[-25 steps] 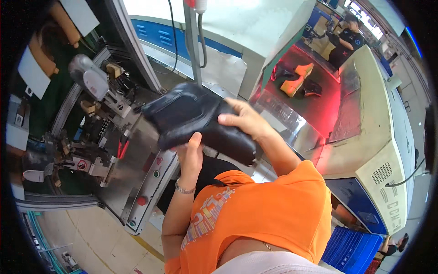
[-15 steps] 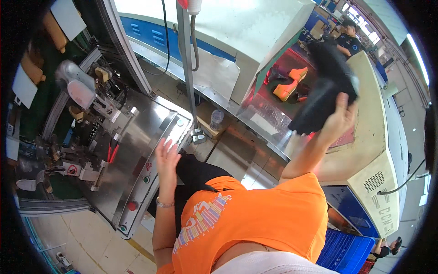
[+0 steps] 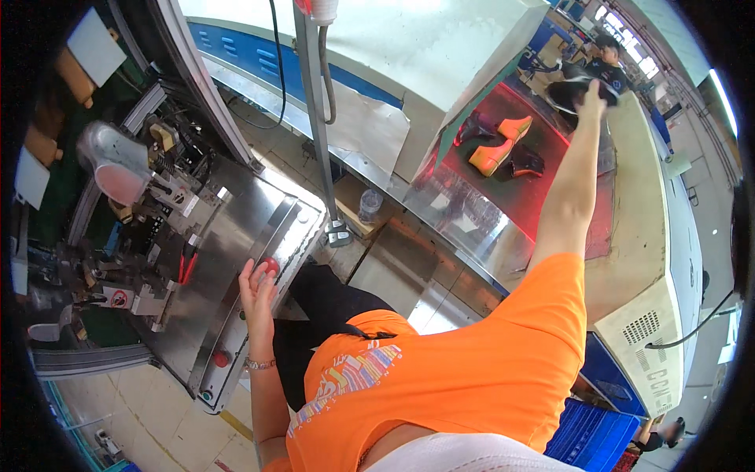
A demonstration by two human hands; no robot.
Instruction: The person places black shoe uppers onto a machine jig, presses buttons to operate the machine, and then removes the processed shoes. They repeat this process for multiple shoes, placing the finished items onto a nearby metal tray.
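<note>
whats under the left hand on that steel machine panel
The left hand lies flat on the steel panel, fingertips at a red round button partly showing past them. The palm covers whatever else is beneath it.

Orange shoe sole (image 3: 497, 149) and dark boots (image 3: 525, 163) on red-lit conveyor (image 3: 543, 197), clear plastic bottle (image 3: 369, 206) by metal pole (image 3: 314, 118), cream cabinet w/ vent (image 3: 649, 346) at right, blue crate (image 3: 594, 436) below
</note>
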